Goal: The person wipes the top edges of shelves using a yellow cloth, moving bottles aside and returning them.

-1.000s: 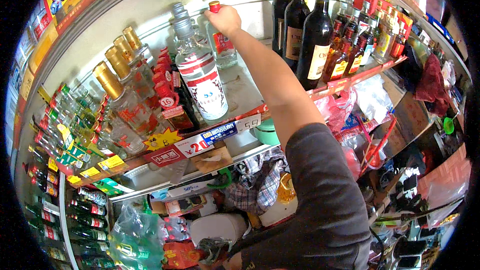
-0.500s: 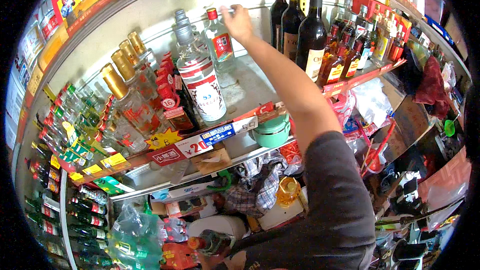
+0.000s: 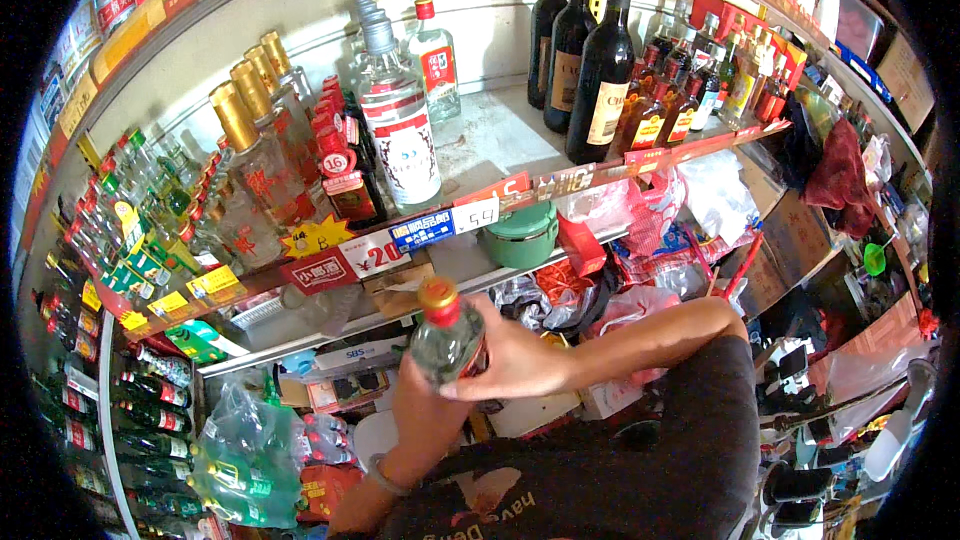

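A clear glass bottle (image 3: 447, 348) with a red and gold cap is held in front of my body, tilted with its cap upward. My right hand (image 3: 525, 352) wraps round its side, the thumb lying across the lower part. From below, my left hand (image 3: 425, 402) grips the same bottle; most of its fingers are hidden behind the glass. On the shelf above stands a red-capped clear bottle (image 3: 437, 70) with a red label. In front of it is a larger clear bottle (image 3: 400, 140) with a grey cap and white label.
The shelf (image 3: 490, 165) carries dark wine bottles (image 3: 605, 70) to the right and gold-capped bottles (image 3: 270, 165) to the left. Price tags line its front edge. Beneath are a green lidded pot (image 3: 522, 237), plastic bags and a bundle of green bottles (image 3: 245, 465).
My right hand has come down from beside the red-capped bottle on the shelf and taken hold of the bottle in my left hand. That bottle has been raised.
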Demonstrator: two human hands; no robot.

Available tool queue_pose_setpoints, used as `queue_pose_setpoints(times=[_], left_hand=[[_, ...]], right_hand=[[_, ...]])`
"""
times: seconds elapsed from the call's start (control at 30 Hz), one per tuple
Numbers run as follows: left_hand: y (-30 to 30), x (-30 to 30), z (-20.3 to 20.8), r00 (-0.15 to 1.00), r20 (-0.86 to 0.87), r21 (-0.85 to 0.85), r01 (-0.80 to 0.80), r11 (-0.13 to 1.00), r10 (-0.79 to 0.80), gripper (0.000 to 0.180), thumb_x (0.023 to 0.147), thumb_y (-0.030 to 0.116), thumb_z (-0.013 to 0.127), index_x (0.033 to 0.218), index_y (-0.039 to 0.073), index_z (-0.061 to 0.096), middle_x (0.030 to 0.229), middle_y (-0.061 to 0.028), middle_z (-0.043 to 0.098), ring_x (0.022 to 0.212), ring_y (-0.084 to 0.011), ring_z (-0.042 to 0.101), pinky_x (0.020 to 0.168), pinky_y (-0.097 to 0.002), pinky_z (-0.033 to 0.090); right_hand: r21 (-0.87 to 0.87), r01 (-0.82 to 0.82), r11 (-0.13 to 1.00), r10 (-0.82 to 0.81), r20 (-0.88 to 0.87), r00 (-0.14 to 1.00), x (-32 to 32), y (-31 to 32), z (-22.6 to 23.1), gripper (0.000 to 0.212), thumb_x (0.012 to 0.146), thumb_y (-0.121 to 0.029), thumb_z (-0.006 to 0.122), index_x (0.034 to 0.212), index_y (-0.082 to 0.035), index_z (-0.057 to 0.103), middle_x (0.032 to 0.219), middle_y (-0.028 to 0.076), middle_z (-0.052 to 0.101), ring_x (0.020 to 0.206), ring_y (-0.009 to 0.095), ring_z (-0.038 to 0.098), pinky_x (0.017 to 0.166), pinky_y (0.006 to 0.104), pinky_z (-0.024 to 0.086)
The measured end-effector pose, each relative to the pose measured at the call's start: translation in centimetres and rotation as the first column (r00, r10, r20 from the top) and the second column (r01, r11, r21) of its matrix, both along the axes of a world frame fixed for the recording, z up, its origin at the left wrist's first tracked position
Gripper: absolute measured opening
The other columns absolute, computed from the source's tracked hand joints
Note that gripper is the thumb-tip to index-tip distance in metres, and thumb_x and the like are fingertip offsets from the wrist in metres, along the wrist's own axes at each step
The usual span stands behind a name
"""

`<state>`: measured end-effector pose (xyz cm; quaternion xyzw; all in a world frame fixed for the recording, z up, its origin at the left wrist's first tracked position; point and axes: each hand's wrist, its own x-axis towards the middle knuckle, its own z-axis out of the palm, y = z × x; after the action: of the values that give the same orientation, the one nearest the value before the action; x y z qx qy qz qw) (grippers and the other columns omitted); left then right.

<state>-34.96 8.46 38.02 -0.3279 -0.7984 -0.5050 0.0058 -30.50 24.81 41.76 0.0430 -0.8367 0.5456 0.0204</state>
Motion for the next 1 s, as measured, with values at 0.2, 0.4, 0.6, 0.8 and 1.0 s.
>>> queue_pose_setpoints(times=[0.2,0.4,0.6,0.8,1.0], left_hand=[[1.2,0.4,2.8,0.978,-0.204,-0.159,-0.085,0.984,0.052,0.072,0.069,0.026,0.078,0.126,-0.002,0.043,0.118,-0.02,0.055,0.103,-0.0341,0.058,0.085,-0.0403,0.049],[-1.1,0.3,4.0,0.928,-0.362,-0.064,0.071,0.995,-0.089,0.089,0.071,0.028,0.079,0.136,-0.008,0.03,0.129,-0.0239,0.047,0.119,-0.0335,0.049,0.1,-0.0382,0.039],[-9.0,0.2,-2.8,0.995,0.051,-0.239,-0.071,0.968,0.085,0.066,0.078,0.021,0.072,0.131,-0.003,0.04,0.13,-0.0201,0.049,0.119,-0.031,0.05,0.1,-0.0384,0.04],[-13.4,2.7,-6.5,0.951,0.199,-0.29,-0.173,0.941,0.236,0.051,0.083,0.017,0.066,0.127,0.0,0.047,0.118,-0.0182,0.059,0.111,-0.0291,0.057,0.094,-0.0373,0.044],[-15.3,4.5,-9.2,0.913,0.277,-0.359,-0.19,0.914,0.299,0.037,0.086,0.012,0.063,0.12,0.003,0.052,0.113,-0.0161,0.063,0.107,-0.0253,0.06,0.093,-0.036,0.047]], right_hand=[[-0.264,0.123,0.957,-0.213,-0.346,0.914,0.6,0.1,-0.1,0.096,0.062,-0.021,0.085,0.133,0.002,0.025,0.122,0.016,0.047,0.119,0.023,0.045,0.103,0.0374,0.035],[-0.458,0.163,0.874,-0.366,-0.397,0.842,-1.6,4.3,5.8,0.08,0.064,-0.016,0.083,0.125,-0.001,0.035,0.111,0.008,0.054,0.1,0.017,0.055,0.088,0.0302,0.046],[-0.269,0.506,0.819,-0.544,-0.643,0.539,-8.8,10.1,10.8,0.078,0.064,-0.024,0.084,0.12,0.004,0.036,0.103,0.013,0.056,0.09,0.017,0.059,0.074,0.03,0.053],[-0.052,0.685,0.727,-0.559,-0.624,0.546,-18.8,15.0,9.8,0.084,0.062,-0.033,0.084,0.115,0.012,0.036,0.096,0.02,0.061,0.079,0.019,0.063,0.068,0.0303,0.055],[0.061,0.741,0.668,-0.631,-0.482,0.608,-23.5,14.4,9.4,0.087,0.058,-0.043,0.079,0.114,0.009,0.038,0.1,0.026,0.062,0.094,0.034,0.064,0.084,0.0367,0.051]])
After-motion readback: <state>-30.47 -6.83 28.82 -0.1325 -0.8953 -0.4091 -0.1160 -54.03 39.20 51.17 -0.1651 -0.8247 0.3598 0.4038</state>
